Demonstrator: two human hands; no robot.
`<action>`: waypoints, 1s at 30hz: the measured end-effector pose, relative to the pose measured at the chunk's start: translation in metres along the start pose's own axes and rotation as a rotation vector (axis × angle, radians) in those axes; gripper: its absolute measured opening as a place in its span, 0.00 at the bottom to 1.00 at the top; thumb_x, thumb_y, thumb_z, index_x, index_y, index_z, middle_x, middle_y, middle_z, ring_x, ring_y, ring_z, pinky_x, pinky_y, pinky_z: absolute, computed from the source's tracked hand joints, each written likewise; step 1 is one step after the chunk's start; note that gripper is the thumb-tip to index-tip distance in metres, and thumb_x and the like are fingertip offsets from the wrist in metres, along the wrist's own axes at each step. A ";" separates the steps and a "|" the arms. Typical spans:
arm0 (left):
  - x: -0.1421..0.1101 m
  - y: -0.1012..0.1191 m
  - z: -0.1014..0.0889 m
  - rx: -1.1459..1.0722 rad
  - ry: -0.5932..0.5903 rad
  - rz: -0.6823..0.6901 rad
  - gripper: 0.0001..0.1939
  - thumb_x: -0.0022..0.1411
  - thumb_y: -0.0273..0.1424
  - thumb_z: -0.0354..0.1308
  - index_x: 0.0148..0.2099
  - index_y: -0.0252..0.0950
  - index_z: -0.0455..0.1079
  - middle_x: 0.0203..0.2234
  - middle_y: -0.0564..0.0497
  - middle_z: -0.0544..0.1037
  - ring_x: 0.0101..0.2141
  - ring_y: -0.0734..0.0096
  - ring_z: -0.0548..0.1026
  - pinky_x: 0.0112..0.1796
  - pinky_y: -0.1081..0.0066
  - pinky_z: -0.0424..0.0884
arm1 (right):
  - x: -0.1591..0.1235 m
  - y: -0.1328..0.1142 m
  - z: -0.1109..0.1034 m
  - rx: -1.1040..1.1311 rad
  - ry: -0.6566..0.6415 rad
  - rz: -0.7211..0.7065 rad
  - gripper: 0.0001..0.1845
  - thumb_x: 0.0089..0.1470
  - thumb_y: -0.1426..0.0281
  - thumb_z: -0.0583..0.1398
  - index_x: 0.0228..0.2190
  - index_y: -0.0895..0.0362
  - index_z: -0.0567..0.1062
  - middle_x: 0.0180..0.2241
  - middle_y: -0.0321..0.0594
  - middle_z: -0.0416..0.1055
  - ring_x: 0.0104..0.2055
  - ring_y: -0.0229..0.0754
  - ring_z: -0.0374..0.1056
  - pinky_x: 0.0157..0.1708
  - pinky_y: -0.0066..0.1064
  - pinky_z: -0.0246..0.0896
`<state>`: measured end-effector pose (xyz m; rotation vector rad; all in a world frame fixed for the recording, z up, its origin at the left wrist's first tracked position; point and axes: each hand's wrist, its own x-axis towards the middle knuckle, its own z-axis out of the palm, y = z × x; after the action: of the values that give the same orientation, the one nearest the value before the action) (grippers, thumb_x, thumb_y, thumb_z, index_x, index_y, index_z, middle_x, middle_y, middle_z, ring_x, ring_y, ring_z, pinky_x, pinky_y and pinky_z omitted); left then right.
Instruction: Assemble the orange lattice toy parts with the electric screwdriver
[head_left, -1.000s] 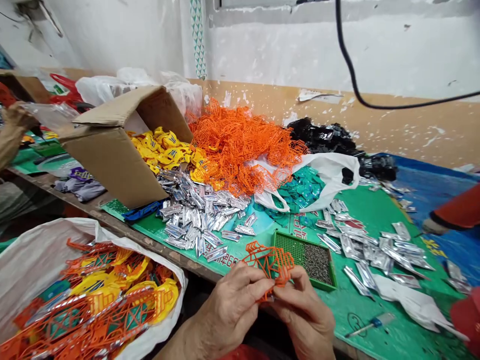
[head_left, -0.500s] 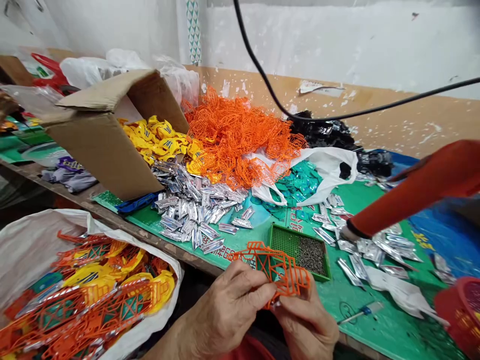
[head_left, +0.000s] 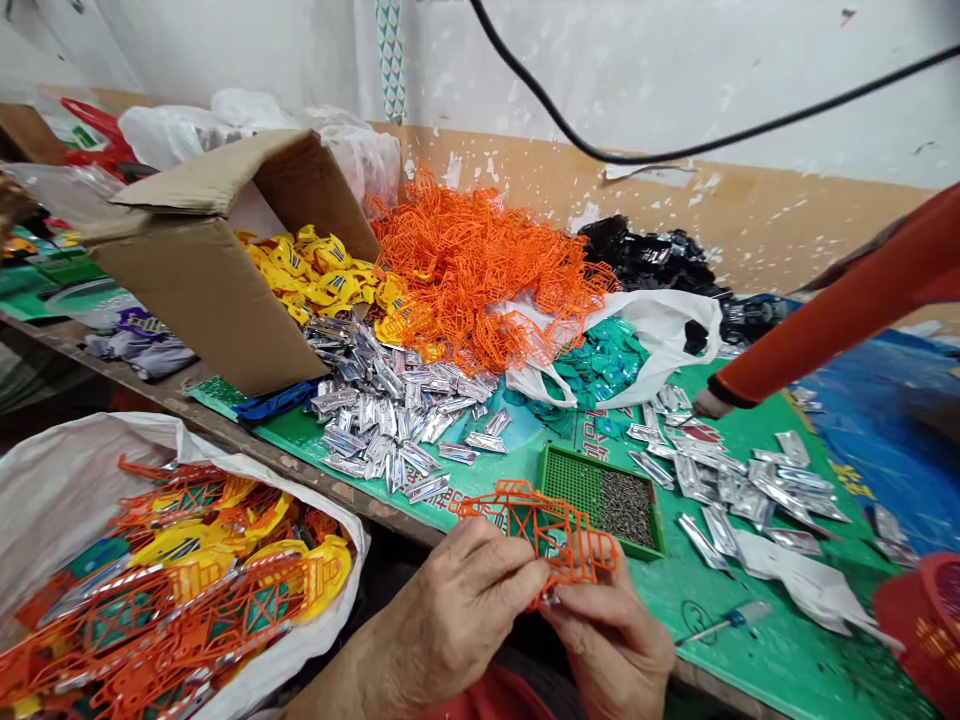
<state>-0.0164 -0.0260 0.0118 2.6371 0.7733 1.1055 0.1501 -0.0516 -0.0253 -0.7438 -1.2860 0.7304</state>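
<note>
My left hand (head_left: pixel 457 612) and my right hand (head_left: pixel 611 640) meet at the bottom centre, both pinching an orange plastic lattice frame (head_left: pixel 547 530) held just above the table's front edge. Fingers of both hands are closed on its lower part, where a small silver piece shows between them. Right behind the frame lies a green tray (head_left: pixel 570 478) with small dark screws in its right half. A small screwdriver (head_left: pixel 724 623) with a blue handle lies on the green mat to the right of my right hand.
Piles on the green mat (head_left: pixel 780 660): silver foil parts (head_left: pixel 390 410), orange frames (head_left: pixel 480 265), yellow parts (head_left: pixel 322 275) spilling from a cardboard box (head_left: pixel 202 280), teal parts in a white bag (head_left: pixel 652 335), black parts (head_left: pixel 652 262). A bag of assembled pieces (head_left: pixel 172 580) sits lower left. Another person's orange sleeve (head_left: pixel 832 320) reaches in from the right; a red basket (head_left: pixel 922 620) stands lower right.
The other person's orange-sleeved arm came in from the right over the foil parts. My hands turned the orange frame slightly while keeping hold of it. The camera shifted a little.
</note>
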 end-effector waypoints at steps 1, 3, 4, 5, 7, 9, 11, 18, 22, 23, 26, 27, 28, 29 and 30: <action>0.000 0.000 0.000 -0.005 -0.010 -0.001 0.12 0.67 0.21 0.48 0.51 0.30 0.67 0.35 0.45 0.77 0.35 0.67 0.69 0.37 0.67 0.72 | 0.000 0.000 0.000 -0.001 0.001 0.003 0.11 0.51 0.76 0.66 0.35 0.48 0.81 0.37 0.38 0.72 0.36 0.37 0.75 0.33 0.27 0.75; 0.000 0.000 0.000 -0.009 -0.019 0.002 0.12 0.67 0.21 0.48 0.51 0.29 0.66 0.35 0.45 0.77 0.35 0.67 0.69 0.37 0.67 0.72 | 0.000 0.000 0.000 0.001 0.009 0.001 0.11 0.51 0.76 0.66 0.34 0.48 0.81 0.37 0.38 0.72 0.36 0.37 0.75 0.33 0.27 0.75; 0.000 0.000 0.000 -0.006 -0.022 0.006 0.12 0.67 0.21 0.49 0.51 0.29 0.66 0.36 0.45 0.77 0.35 0.66 0.69 0.37 0.67 0.71 | -0.001 0.000 0.000 0.002 0.013 0.000 0.11 0.51 0.76 0.66 0.34 0.48 0.81 0.37 0.37 0.73 0.36 0.37 0.75 0.33 0.27 0.75; 0.000 0.000 0.000 -0.003 -0.026 0.009 0.12 0.67 0.21 0.49 0.51 0.29 0.66 0.36 0.45 0.77 0.35 0.66 0.69 0.37 0.67 0.71 | -0.001 0.001 0.000 0.003 0.016 0.000 0.11 0.50 0.76 0.66 0.34 0.48 0.81 0.37 0.37 0.73 0.35 0.37 0.75 0.32 0.27 0.75; 0.001 0.000 -0.001 0.005 -0.042 0.013 0.11 0.67 0.21 0.48 0.50 0.29 0.67 0.35 0.46 0.77 0.34 0.66 0.69 0.36 0.67 0.70 | -0.001 0.001 0.001 0.003 0.020 0.004 0.10 0.50 0.76 0.67 0.34 0.48 0.81 0.37 0.37 0.73 0.35 0.37 0.75 0.32 0.26 0.75; 0.002 0.000 -0.001 0.023 -0.068 0.013 0.10 0.68 0.22 0.47 0.48 0.30 0.67 0.34 0.46 0.77 0.33 0.66 0.69 0.35 0.67 0.70 | 0.000 0.001 0.002 -0.013 0.024 0.004 0.10 0.50 0.75 0.67 0.34 0.48 0.81 0.37 0.36 0.73 0.36 0.36 0.75 0.33 0.26 0.74; 0.003 0.000 -0.002 0.053 -0.098 0.011 0.10 0.68 0.23 0.47 0.47 0.30 0.68 0.33 0.47 0.76 0.32 0.67 0.68 0.34 0.67 0.68 | 0.002 0.001 0.001 -0.045 0.027 -0.001 0.09 0.50 0.75 0.67 0.33 0.48 0.80 0.36 0.35 0.73 0.36 0.35 0.74 0.34 0.25 0.74; 0.000 -0.005 0.003 0.176 -0.067 0.007 0.13 0.70 0.26 0.42 0.44 0.31 0.68 0.32 0.47 0.75 0.32 0.64 0.66 0.33 0.64 0.64 | -0.002 0.003 -0.009 -0.646 -0.072 -0.186 0.18 0.52 0.78 0.64 0.43 0.48 0.79 0.29 0.37 0.68 0.27 0.35 0.68 0.24 0.24 0.68; 0.000 -0.006 0.005 0.222 -0.090 -0.017 0.15 0.70 0.26 0.39 0.42 0.32 0.69 0.31 0.47 0.74 0.32 0.64 0.66 0.34 0.63 0.65 | -0.003 0.004 -0.010 -0.886 -0.106 -0.359 0.20 0.54 0.80 0.60 0.47 0.50 0.78 0.35 0.44 0.73 0.32 0.39 0.72 0.27 0.27 0.71; 0.000 -0.006 0.006 0.226 -0.107 -0.030 0.15 0.70 0.25 0.40 0.41 0.32 0.69 0.31 0.48 0.74 0.32 0.64 0.67 0.34 0.63 0.65 | -0.001 0.004 -0.010 -0.901 -0.144 -0.407 0.20 0.55 0.80 0.59 0.47 0.53 0.77 0.39 0.47 0.75 0.36 0.41 0.74 0.31 0.28 0.73; -0.002 -0.006 0.010 0.210 -0.092 -0.044 0.14 0.69 0.24 0.40 0.39 0.33 0.68 0.28 0.49 0.73 0.30 0.64 0.66 0.33 0.63 0.65 | 0.007 0.001 -0.010 -0.830 -0.259 -0.444 0.17 0.56 0.81 0.57 0.45 0.58 0.77 0.39 0.48 0.77 0.40 0.42 0.76 0.36 0.27 0.75; -0.002 -0.006 0.011 0.201 -0.054 -0.045 0.13 0.69 0.24 0.41 0.40 0.33 0.68 0.28 0.49 0.73 0.30 0.64 0.67 0.33 0.63 0.65 | 0.010 -0.001 -0.010 -0.797 -0.270 -0.419 0.16 0.56 0.81 0.57 0.44 0.58 0.77 0.38 0.48 0.77 0.39 0.41 0.77 0.35 0.25 0.75; -0.003 -0.006 0.011 0.197 -0.002 -0.047 0.12 0.68 0.23 0.43 0.43 0.32 0.68 0.28 0.49 0.74 0.32 0.64 0.68 0.35 0.62 0.66 | 0.011 -0.002 -0.009 -0.766 -0.270 -0.384 0.15 0.56 0.81 0.57 0.43 0.58 0.77 0.38 0.47 0.78 0.39 0.40 0.77 0.35 0.24 0.75; -0.004 -0.006 0.010 0.202 0.055 -0.053 0.11 0.67 0.22 0.45 0.47 0.31 0.67 0.31 0.48 0.76 0.35 0.63 0.69 0.37 0.61 0.67 | 0.012 -0.002 -0.009 -0.737 -0.262 -0.349 0.15 0.56 0.81 0.57 0.42 0.57 0.77 0.37 0.46 0.78 0.38 0.40 0.77 0.35 0.24 0.75; -0.005 -0.006 0.009 0.216 0.110 -0.068 0.13 0.65 0.21 0.48 0.51 0.30 0.65 0.34 0.46 0.77 0.39 0.61 0.70 0.41 0.59 0.67 | 0.012 -0.003 -0.009 -0.710 -0.238 -0.318 0.14 0.56 0.80 0.58 0.41 0.56 0.78 0.37 0.45 0.78 0.38 0.40 0.77 0.36 0.24 0.75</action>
<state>-0.0155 -0.0227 0.0007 2.7166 1.0507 1.2203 0.1605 -0.0439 -0.0172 -0.9990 -1.8622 0.0836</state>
